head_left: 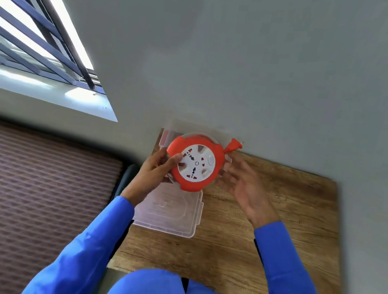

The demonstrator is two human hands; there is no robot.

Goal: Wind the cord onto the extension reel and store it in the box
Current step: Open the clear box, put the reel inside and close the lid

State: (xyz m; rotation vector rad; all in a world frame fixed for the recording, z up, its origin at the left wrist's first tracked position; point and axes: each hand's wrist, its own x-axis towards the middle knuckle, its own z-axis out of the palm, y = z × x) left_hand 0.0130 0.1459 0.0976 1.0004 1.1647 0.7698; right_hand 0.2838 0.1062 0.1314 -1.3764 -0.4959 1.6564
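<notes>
The extension reel (pixel 195 164) is a round orange housing with a white socket face, held tilted above a clear plastic box (pixel 167 135) at the table's far edge. My left hand (pixel 158 166) grips its left rim, thumb on the white face. The orange plug (pixel 233 146) sticks out at the reel's upper right, and the cord appears wound inside. My right hand (pixel 240 180) is beside the reel's right edge with fingers spread; whether it touches the reel is unclear. The box's clear lid (pixel 169 212) lies flat on the table nearer to me.
The wooden table (pixel 275 231) stands against a grey wall. A window with dark bars (pixel 31 26) is at the upper left. A woven brown surface (pixel 34 187) lies left of the table. My blue sleeves fill the foreground.
</notes>
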